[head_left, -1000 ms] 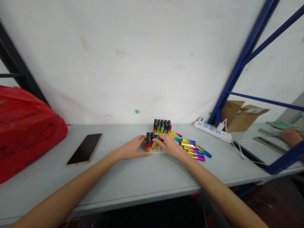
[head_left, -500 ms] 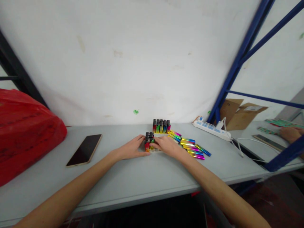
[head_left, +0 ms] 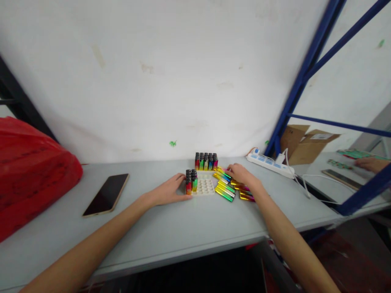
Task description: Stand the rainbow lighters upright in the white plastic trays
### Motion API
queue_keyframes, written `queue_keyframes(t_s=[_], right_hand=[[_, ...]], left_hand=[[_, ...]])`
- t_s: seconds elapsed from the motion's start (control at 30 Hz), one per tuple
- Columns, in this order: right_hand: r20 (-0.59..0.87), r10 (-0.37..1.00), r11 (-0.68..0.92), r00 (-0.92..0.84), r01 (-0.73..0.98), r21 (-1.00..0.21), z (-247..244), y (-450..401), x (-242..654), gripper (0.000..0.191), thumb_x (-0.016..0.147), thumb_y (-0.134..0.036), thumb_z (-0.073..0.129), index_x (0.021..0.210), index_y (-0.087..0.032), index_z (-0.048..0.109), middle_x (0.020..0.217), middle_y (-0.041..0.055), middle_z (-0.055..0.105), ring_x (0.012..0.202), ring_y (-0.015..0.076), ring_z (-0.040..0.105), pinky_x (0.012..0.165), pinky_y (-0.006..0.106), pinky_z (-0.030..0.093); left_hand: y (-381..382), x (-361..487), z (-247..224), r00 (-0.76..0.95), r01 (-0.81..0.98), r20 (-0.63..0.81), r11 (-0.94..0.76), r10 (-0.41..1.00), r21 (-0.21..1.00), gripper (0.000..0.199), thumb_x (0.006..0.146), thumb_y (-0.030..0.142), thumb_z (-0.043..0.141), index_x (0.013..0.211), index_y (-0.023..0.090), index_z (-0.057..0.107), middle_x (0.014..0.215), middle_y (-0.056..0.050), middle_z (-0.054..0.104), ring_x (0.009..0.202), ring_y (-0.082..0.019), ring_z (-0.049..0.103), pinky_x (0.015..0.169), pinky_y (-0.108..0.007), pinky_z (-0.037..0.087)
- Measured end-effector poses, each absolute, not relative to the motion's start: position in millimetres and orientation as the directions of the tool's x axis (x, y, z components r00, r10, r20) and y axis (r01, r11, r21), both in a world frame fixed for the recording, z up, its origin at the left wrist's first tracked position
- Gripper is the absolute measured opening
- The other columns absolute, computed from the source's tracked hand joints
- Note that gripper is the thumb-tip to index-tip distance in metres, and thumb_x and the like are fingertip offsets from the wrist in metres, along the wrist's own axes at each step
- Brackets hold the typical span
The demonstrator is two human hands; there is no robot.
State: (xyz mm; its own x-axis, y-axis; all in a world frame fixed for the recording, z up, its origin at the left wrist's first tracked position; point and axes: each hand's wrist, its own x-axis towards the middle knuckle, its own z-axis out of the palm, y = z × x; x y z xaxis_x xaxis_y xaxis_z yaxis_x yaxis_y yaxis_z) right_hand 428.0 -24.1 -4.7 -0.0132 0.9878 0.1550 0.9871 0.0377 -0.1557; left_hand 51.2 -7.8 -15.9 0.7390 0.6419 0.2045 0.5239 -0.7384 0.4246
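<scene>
My left hand (head_left: pixel 167 190) lies at the left end of a white holed tray (head_left: pixel 205 187), its thumb along the front corner and its fingers around the side, gripping it. Upright lighters (head_left: pixel 191 182), red and green with black tops, fill the tray's left columns; the other holes show bare. Over a pile of loose shiny lighters (head_left: pixel 225 190) in yellow, green, blue and pink, my right hand (head_left: pixel 242 176) has its fingers curled down onto one lighter at the pile's back. Part of the pile is hidden under that hand.
Behind stands a full block of upright lighters (head_left: pixel 206 161) near the wall. A phone (head_left: pixel 106 194) and a red plastic bag (head_left: pixel 33 171) are on the left. To the right are a white power strip (head_left: pixel 270 163), a blue rack post (head_left: pixel 297 89), a cardboard box (head_left: pixel 305 146) and another person's hand (head_left: pixel 371 164).
My right hand has left the tray's lighters and moved right onto the loose pile, uncovering the tray's holes. Some loose lighters lie differently. My left hand stays at the tray.
</scene>
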Motion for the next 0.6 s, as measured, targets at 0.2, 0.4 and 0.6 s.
queue_keyframes(t_s=[0.2, 0.4, 0.6], right_hand=[[0.124, 0.992, 0.056, -0.033, 0.981, -0.185, -4, -21, 427, 0.021, 0.109, -0.026, 0.066, 0.118, -0.013, 0.08, 0.115, 0.0171, 0.079, 0.103, 0.0245, 0.073, 0.088, 0.029, 0.048], [0.215, 0.975, -0.006, 0.046, 0.983, -0.181, -3, -23, 423, 0.031, 0.116, -0.025, 0.047, 0.124, -0.011, 0.074, 0.122, 0.0221, 0.077, 0.101, 0.0262, 0.073, 0.085, 0.032, 0.047], [0.49, 0.869, 0.135, 0.072, 0.918, -0.374, 9, -21, 422, 0.023, 0.109, -0.032, 0.06, 0.115, -0.015, 0.074, 0.091, 0.0109, 0.078, 0.088, 0.0259, 0.071, 0.086, 0.035, 0.051]], left_hand=[[-10, 52, -13, 0.74, 0.516, 0.205, -0.737, 0.64, 0.436, 0.081, 0.089, 0.074, 0.078, 0.148, 0.02, 0.061, 0.154, -0.02, 0.062, 0.143, -0.042, 0.061, 0.125, -0.055, 0.049], [-12, 54, -10, 0.727, 0.52, 0.201, -0.718, 0.656, 0.462, 0.081, 0.087, 0.071, 0.08, 0.147, 0.021, 0.062, 0.153, -0.018, 0.063, 0.144, -0.042, 0.06, 0.127, -0.055, 0.048], [-12, 52, -11, 0.729, 0.525, 0.197, -0.719, 0.656, 0.455, 0.085, 0.088, 0.072, 0.079, 0.151, 0.019, 0.06, 0.156, -0.019, 0.061, 0.145, -0.043, 0.06, 0.127, -0.055, 0.048]])
